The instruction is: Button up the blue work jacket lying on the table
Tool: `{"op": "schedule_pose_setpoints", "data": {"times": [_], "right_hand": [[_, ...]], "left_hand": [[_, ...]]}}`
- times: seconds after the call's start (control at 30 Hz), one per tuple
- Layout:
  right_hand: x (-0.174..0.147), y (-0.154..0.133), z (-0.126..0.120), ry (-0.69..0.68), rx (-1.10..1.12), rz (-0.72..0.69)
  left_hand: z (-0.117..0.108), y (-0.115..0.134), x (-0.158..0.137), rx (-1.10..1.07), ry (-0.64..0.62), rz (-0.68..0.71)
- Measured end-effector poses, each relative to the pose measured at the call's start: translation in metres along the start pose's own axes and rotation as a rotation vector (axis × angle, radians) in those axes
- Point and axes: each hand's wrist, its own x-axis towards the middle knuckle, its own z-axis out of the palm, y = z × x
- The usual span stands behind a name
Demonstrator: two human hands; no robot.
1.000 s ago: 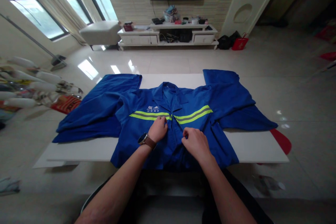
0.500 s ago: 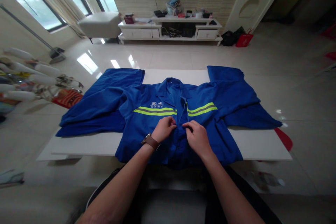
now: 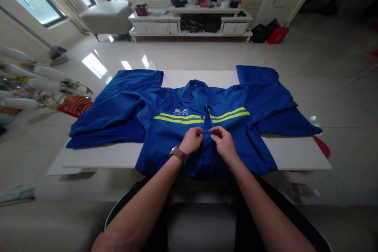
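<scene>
A blue work jacket [image 3: 171, 138] with a yellow-green reflective stripe across the chest lies front up on a white table [image 3: 106, 159], collar away from me and sleeves spread to both sides. My left hand [image 3: 192, 140], with a brown-strapped watch [image 3: 178, 153] at the wrist, pinches the left edge of the front placket just below the stripe. Facing it, my right hand [image 3: 223, 143] pinches the placket from the other side with thumb and forefinger. Several buttons run down the placket; whether one is between my fingers is too small to tell.
Beyond the table stands a white TV cabinet [image 3: 153, 27] with small items on top. A light stool [image 3: 106, 17] is at the far left, a red bag [image 3: 278, 35] at the far right. Cluttered goods [image 3: 44, 82] stand left of the table. A plastic bottle [image 3: 305, 189] lies below the table's right side.
The two placket edges lie closer together at the chest, and the stripe halves nearly meet. Both hands remain at the placket, fingers shifted slightly. The view has tilted a little downward.
</scene>
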Motion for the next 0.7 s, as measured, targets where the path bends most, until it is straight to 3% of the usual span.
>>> {"op": "schedule_pose_setpoints", "data": {"times": [0.3,0.5,0.7], "right_hand": [[0.001,0.002,0.000,0.002,0.014,0.017],[-0.001,0.002,-0.003,-0.010,-0.050,-0.020],[-0.009,0.000,-0.006,0.046,-0.446,-0.216]], "left_hand": [[0.004,0.006,0.003,-0.540,-0.078,-0.231],[0.007,0.006,0.004,-0.430,-0.012,-0.185],[0.009,0.002,0.003,-0.404,-0.022,-0.160]]}}
